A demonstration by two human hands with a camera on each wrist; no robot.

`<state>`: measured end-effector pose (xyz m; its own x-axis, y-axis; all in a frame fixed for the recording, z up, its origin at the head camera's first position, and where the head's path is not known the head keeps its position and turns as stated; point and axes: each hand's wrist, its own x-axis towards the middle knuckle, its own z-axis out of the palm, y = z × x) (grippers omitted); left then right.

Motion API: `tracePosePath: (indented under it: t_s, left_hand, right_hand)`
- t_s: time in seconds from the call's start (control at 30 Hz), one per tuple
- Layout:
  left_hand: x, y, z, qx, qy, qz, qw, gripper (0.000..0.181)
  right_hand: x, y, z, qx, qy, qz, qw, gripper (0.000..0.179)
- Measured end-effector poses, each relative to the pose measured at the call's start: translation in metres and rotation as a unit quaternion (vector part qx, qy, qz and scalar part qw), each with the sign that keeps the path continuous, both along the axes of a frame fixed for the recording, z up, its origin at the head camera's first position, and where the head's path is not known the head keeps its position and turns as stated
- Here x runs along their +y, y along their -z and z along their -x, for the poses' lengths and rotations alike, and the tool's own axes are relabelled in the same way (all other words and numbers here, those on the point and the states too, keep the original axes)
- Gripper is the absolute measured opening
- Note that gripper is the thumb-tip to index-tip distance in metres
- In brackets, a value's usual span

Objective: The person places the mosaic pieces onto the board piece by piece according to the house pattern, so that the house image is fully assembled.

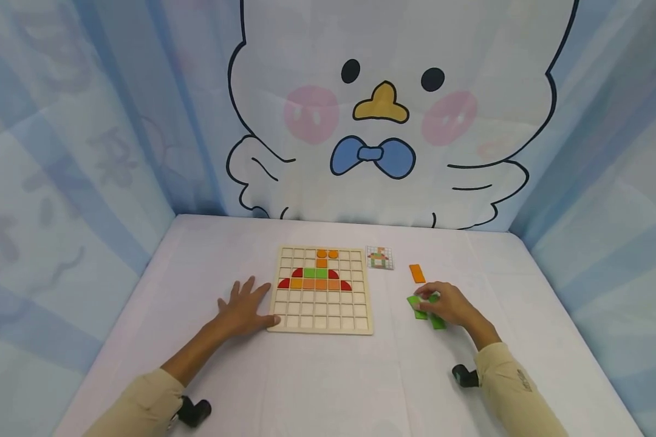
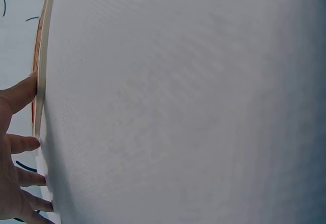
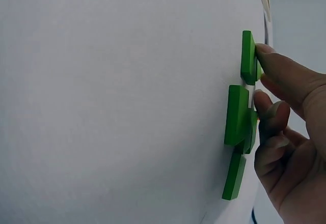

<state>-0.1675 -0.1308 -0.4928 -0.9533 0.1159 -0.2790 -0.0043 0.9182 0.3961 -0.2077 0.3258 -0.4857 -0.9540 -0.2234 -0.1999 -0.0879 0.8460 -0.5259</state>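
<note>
Closest to us, a beige sleeve [image 1: 136,405] with a black device [image 1: 194,413] at its cuff, and out of it comes the left hand [image 1: 244,311], fingers spread and released, thumb resting at the lower left corner of a wooden grid board [image 1: 319,311]. Across the board's upper half sit coloured pieces [image 1: 315,274]: orange on top, then green between red ends, then a wider orange row, red at each end again. Just beside its top right corner lies a small pattern card [image 1: 379,258]; further right, a lone orange tile [image 1: 417,273] on the white surface [image 1: 328,382]. And here's the right hand [image 1: 448,301], fingers bent, thumb touching one of the clustered green tiles [image 1: 438,322]; whether it's actually pinched, I can't tell from here.
</note>
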Motion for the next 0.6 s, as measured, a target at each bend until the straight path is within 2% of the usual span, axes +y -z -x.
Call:
tracePosePath:
  t_s: [0.37, 0.6]
  left_hand:
    - [0.0009, 0.0002, 0.0007, 0.002, 0.001, -0.006, 1.0, 0.086]
    - [-0.0001, 0.0006, 0.001, 0.002, 0.001, -0.005, 1.0, 0.086]
  right_hand:
    - [-0.0039, 0.0046, -0.0019, -0.013, 0.033, -0.019, 0.9992, 0.042]
    - [-0.0049, 0.0032, -0.0029, -0.003, 0.016, -0.025, 0.9996, 0.035]
